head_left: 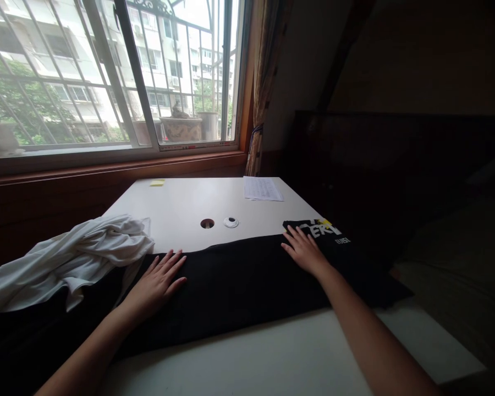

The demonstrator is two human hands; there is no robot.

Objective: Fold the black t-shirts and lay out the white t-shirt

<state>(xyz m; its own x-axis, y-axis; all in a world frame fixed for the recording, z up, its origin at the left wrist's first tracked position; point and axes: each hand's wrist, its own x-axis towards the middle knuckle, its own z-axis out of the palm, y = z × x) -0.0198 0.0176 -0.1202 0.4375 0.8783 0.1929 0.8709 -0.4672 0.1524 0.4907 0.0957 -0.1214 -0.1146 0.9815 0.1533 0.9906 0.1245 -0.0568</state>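
A black garment (239, 280) with white and yellow lettering at its right end lies stretched flat across the white table (181, 203). My left hand (165, 275) rests on its left part, palm down with fingers spread. Near the lettering, my right hand (303, 250) also presses flat on the cloth, fingers apart. Left of my left hand sits a crumpled white cloth (78, 253), partly over more dark fabric. The garment's right end reaches to the table's right side, where it is dim.
Behind the garment are a round hole (207, 224) in the tabletop and a small white disc (231, 222) with a black spot. Papers (263, 188) and a yellow note (157, 182) lie at the far edge. Beyond stand a barred window (181, 71) and a tied curtain (259, 110).
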